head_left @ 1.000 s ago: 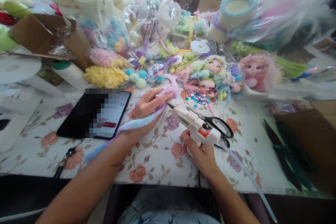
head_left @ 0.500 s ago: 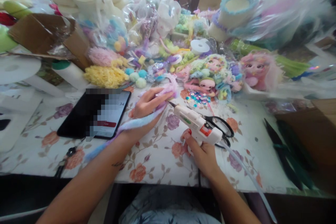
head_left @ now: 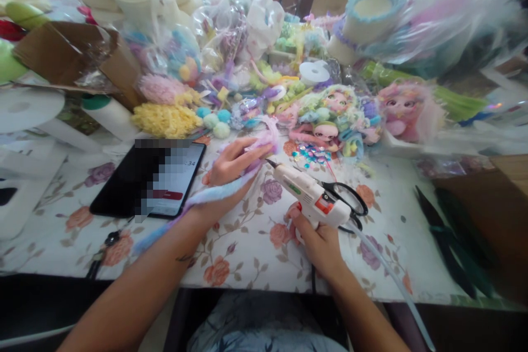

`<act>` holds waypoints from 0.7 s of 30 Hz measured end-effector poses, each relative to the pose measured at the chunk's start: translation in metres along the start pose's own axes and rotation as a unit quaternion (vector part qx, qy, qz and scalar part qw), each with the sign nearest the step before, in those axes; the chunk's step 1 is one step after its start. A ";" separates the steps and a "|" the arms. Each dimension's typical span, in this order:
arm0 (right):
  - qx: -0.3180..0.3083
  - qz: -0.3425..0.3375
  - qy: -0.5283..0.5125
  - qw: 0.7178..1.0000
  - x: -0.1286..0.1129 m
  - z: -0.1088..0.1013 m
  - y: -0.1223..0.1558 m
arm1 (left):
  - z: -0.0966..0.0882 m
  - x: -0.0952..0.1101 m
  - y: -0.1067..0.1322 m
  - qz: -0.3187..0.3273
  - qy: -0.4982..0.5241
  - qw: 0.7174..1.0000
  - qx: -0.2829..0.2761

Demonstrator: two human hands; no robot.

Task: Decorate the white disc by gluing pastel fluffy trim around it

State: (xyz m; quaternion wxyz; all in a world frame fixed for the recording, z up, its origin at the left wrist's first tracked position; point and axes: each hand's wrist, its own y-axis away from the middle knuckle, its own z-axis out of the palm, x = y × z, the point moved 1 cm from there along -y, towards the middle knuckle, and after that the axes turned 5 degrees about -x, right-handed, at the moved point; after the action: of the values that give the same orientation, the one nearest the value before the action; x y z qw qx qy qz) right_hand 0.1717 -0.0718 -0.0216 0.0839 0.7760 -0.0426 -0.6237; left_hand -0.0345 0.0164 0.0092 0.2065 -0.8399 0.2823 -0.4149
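My left hand [head_left: 231, 168] is closed around a long fuzzy pastel strip [head_left: 214, 193], blue and purple, whose pink tuft sticks up past my fingertips. The strip trails down along my forearm. My right hand [head_left: 315, 239] grips a white hot glue gun [head_left: 311, 198]. Its nozzle points up-left and sits just right of the pink tuft, almost touching it. A clear glue stick juts from the gun's back toward the table edge.
Black scissors [head_left: 348, 203] lie under the gun on the floral tablecloth [head_left: 247, 242]. A black phone [head_left: 150, 179] lies to the left. Dolls [head_left: 330, 118], pompoms, yarn bundles, foam rings and plastic bags crowd the far side. Dark feathers [head_left: 449, 245] lie at the right.
The glue gun has crept slightly up and left, nozzle closer to the tuft. My left hand has stayed put.
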 end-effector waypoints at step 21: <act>0.010 -0.015 0.018 1.000 -0.001 0.000 0.000 | 0.000 0.000 -0.002 0.009 0.004 1.000 0.007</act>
State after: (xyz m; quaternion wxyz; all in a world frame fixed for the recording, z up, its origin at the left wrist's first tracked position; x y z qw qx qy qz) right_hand 0.1717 -0.0718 -0.0201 0.0678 0.7887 -0.0352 -0.6101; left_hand -0.0335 0.0174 0.0101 0.2150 -0.8344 0.2881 -0.4179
